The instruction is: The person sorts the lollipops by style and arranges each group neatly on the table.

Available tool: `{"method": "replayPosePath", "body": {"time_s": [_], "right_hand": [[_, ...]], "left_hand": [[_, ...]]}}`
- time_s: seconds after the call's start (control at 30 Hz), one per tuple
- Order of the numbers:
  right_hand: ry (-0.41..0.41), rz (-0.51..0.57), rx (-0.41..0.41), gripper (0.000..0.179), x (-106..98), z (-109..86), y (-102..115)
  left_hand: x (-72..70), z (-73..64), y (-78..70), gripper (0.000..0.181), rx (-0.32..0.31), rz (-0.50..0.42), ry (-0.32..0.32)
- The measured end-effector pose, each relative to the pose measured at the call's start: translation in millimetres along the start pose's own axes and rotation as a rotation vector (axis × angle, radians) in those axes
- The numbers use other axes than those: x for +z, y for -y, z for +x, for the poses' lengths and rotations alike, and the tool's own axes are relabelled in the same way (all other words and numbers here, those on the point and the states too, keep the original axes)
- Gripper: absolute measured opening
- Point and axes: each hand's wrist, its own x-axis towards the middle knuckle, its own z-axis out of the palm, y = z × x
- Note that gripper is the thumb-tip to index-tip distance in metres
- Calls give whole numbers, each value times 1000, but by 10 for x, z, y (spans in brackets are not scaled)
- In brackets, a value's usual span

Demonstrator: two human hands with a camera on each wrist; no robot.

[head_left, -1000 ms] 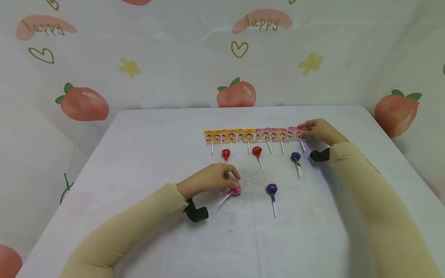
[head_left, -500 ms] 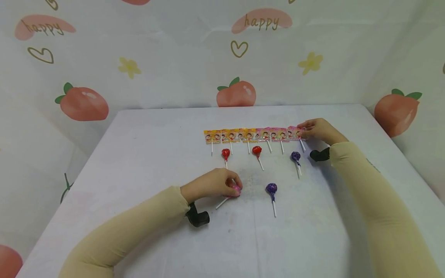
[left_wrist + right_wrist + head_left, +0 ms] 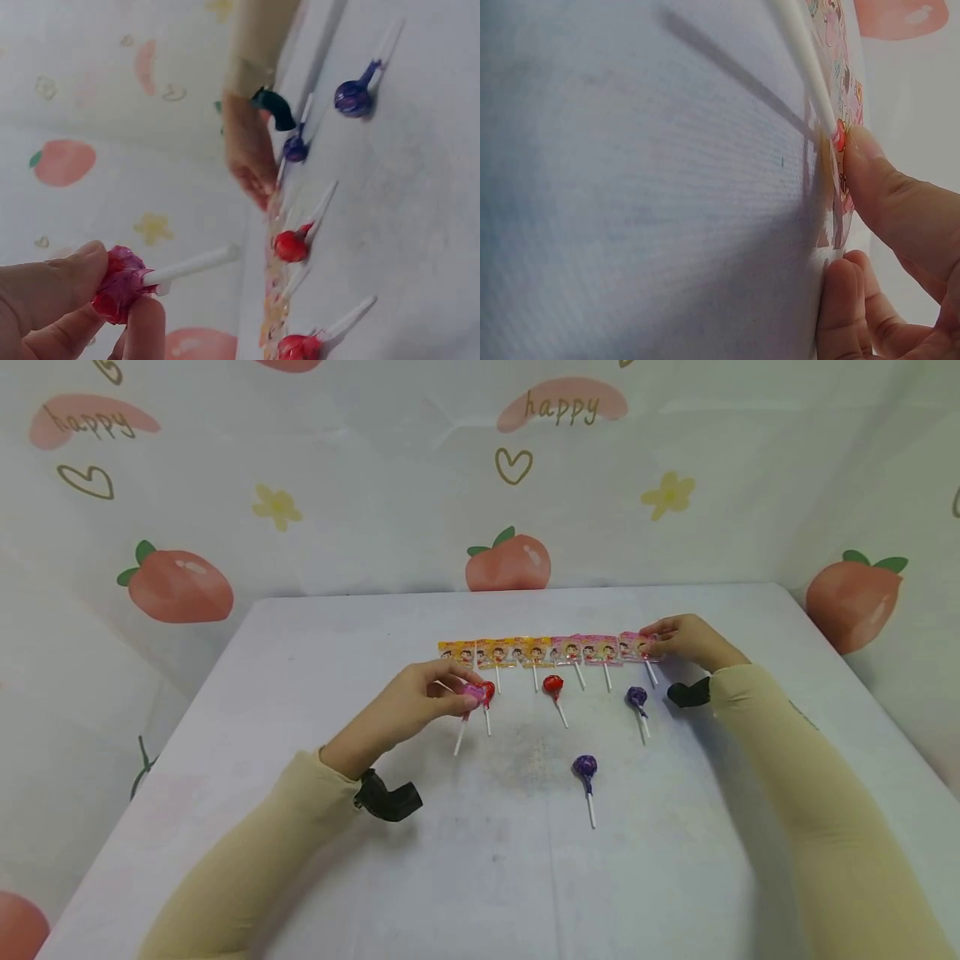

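Note:
My left hand [image 3: 408, 703] pinches a pink-wrapped lollipop [image 3: 124, 285] by its round head between thumb and fingers. It is lifted off the table, its white stick pointing away from the palm in the left wrist view. In the head view it overlaps a red lollipop [image 3: 489, 690] lying behind. My right hand [image 3: 693, 642] grips the rightmost pink flat-packet lollipop [image 3: 632, 647] at the end of the back row. In the right wrist view the thumb [image 3: 889, 184] presses on that packet, and its white stick [image 3: 806, 64] rises from the table.
Yellow packet lollipops [image 3: 496, 652] and pink packet lollipops [image 3: 601, 649] form a row near the table's back edge. In front lie another red lollipop [image 3: 553, 686] and two purple lollipops, one nearer the right hand [image 3: 637, 697], one nearer the front [image 3: 585, 767]. A printed cloth hangs behind.
My left hand has taken hold of the pink lollipop, raised it from the table and carried it back and left, close to the red lollipop. The right hand stays put.

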Motion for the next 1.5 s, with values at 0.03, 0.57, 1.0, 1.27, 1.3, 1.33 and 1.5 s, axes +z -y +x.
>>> {"method": "replayPosePath", "body": {"time_s": [0.03,0.57,1.0,1.27,1.3,1.33,1.5], "right_hand": [[-1,0,2,56,4,5,-2],[-1,-6,-10,54,-2,21,-21],[1,-4,-6,56,-10,20,-15],[4,-4,-8,55,-7,17,-2],[3,-3,-7,55,-5,19,-2],[3,-2,-6,55,-4,20,-3],[0,-2,-2,57,-2,32,-15]], "left_hand": [[-35,-12,10,27,-7,-14,-21],[-115,-88,446,31,-122,-97,-87],[60,-118,766,26,-169,-75,-15],[145,-164,745,23,-156,-7,-4],[156,-170,736,22,-155,5,-3],[167,-175,728,22,-153,26,-5],[209,-188,702,19,-145,116,-18]]}}
